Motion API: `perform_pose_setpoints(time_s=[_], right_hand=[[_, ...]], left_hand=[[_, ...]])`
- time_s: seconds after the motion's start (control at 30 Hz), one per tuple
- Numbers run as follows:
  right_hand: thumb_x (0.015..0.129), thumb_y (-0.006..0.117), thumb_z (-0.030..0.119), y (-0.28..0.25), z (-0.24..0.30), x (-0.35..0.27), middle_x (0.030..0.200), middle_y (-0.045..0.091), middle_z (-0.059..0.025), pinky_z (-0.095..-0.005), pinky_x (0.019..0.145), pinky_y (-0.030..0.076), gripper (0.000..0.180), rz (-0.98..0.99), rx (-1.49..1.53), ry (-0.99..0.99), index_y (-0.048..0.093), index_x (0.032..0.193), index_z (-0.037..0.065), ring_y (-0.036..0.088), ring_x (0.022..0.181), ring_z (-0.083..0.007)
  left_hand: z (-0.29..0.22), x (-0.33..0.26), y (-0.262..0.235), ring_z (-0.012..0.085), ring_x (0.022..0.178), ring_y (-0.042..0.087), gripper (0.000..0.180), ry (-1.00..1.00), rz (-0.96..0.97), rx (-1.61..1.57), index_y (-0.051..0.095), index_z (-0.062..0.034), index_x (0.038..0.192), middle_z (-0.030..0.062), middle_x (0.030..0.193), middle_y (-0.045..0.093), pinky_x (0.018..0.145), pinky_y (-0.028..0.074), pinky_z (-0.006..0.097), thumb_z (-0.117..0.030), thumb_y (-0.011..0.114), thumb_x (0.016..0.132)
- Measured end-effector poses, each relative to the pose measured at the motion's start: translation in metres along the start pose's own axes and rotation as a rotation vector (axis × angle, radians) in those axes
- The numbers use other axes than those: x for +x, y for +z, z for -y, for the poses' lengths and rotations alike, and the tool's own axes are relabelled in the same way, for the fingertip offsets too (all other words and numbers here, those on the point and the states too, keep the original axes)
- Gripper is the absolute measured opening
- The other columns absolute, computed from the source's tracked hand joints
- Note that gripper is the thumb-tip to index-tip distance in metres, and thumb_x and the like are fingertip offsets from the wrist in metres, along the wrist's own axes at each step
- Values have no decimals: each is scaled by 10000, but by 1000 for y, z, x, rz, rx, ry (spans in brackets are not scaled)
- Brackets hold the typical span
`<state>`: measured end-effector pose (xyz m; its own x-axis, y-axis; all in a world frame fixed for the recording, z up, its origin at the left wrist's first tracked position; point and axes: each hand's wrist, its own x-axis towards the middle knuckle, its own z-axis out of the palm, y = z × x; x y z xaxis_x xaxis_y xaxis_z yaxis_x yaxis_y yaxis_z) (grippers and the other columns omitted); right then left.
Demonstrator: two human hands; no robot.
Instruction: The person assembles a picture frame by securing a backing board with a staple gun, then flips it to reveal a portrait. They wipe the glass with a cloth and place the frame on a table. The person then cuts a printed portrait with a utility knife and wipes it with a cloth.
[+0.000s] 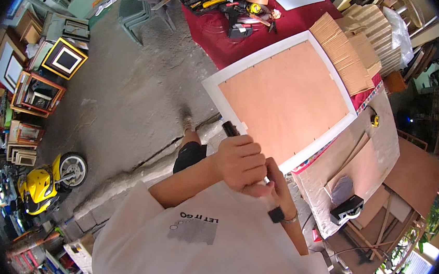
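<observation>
My left hand (241, 162) is closed in a fist in front of my chest. From its upper side juts the black end of a tool (230, 129); the rest is covered by my fingers. My right hand (273, 186) is close against it, fingers bent and partly hidden behind the left. By its palm shows a pale piece with a dark block (276, 214), whose kind I cannot make out. Just beyond both hands lies a large white picture frame (215, 92), back side up, holding a brown backing board (288, 93).
Tools (240, 13) crowd the red-covered table (200, 28) beyond the frame. Cardboard (341, 54) lies at the frame's right. A tape measure (375, 120) and a black device (347, 209) sit on the right-hand board. Left are stacked frames (38, 95) and a yellow motorcycle (40, 184).
</observation>
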<state>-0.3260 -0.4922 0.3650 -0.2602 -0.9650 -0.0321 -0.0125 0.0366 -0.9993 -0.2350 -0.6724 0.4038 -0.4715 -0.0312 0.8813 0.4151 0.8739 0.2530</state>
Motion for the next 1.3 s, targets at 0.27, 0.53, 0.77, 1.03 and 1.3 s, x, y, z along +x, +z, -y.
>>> perform_pose_setpoints(time_s=[0.27, 0.53, 0.77, 1.03, 1.3], right_hand=[[975, 577, 483, -11, -57, -60, 976, 590, -98, -326, 788, 462, 516, -94, 115, 55, 537, 1126, -9, 558, 946, -158], [896, 702, 519, 5, -65, -62, 760, 571, -21, -283, 602, 433, 570, -306, 170, 89, 568, 914, -34, 526, 737, -93], [899, 727, 489, 15, -44, -34, 649, 479, 10, -297, 519, 346, 540, -36, 105, 191, 556, 813, -16, 437, 629, -97], [805, 789, 79, 8, -82, 31, 1159, 538, -159, -372, 950, 483, 501, 105, -143, 410, 494, 1206, 27, 576, 1054, -309], [751, 574, -68, -82, -93, 77, 873, 589, -56, -309, 704, 483, 424, 522, -471, 568, 594, 1166, 13, 527, 740, -146]], left_hand=[[-67, -2, 54, 210, 780, 599, 397, -97, 357, -345, 590, -106, 826, 21, 845, 584, 664, 468, 328, -491, 673, 877], [-50, -16, 38, 209, 1043, 611, 247, -253, 553, -133, 638, -186, 884, -16, 971, 636, 907, 443, 421, -407, 727, 818], [-16, -59, 9, 202, 709, 626, 350, -587, 242, -282, 637, -128, 781, 9, 724, 609, 707, 483, 362, -445, 759, 697], [20, -151, 61, 216, 436, 503, 282, -787, -360, -70, 576, -111, 620, 22, 525, 497, 454, 375, 319, -334, 708, 731], [11, -218, 104, 222, 1034, 560, 402, -1480, -655, -180, 560, -14, 1138, 110, 1115, 582, 870, 456, 349, -240, 710, 842]])
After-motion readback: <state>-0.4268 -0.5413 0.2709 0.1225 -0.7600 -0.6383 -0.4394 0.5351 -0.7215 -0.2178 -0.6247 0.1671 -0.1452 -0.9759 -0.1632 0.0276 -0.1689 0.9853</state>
